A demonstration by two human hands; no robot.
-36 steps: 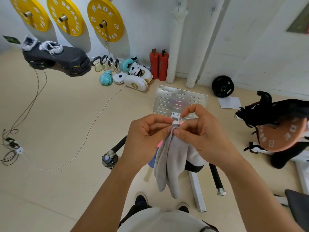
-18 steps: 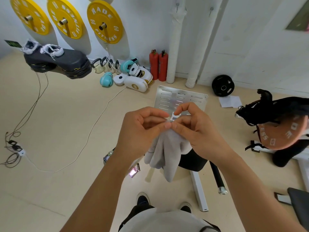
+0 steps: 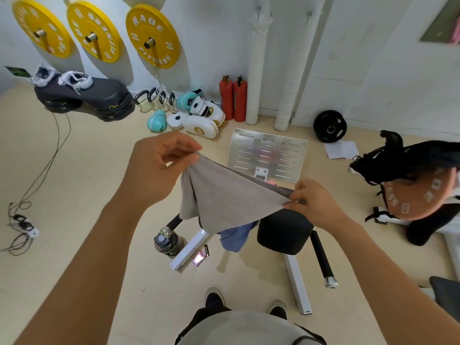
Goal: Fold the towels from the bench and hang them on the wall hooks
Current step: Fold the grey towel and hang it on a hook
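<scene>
A grey towel (image 3: 224, 197) is stretched in the air between my hands, its top edge taut and the rest hanging in loose folds. My left hand (image 3: 156, 165) pinches its upper left corner. My right hand (image 3: 316, 202) pinches the right corner, lower down. Under the towel is the black padded bench (image 3: 283, 230) with a blue towel (image 3: 236, 235) draped off it. High on the white wall are two hooks: one hook (image 3: 258, 8) carries a white towel (image 3: 256, 66) hanging to the floor, the other hook (image 3: 309, 14) has a second white towel (image 3: 296, 70).
Two red extinguishers (image 3: 234, 98) and boxing pads (image 3: 199, 118) lie at the wall's foot. A metal plate (image 3: 266, 153), a black weight disc (image 3: 329, 126), a water bottle (image 3: 165, 241), a brown plate (image 3: 420, 195) and cables (image 3: 22, 225) sit around. My feet (image 3: 244, 305) are below.
My hands were together pinching the bunched towel at one spot. They have moved apart, left hand up-left and right hand right, spreading the towel's edge open.
</scene>
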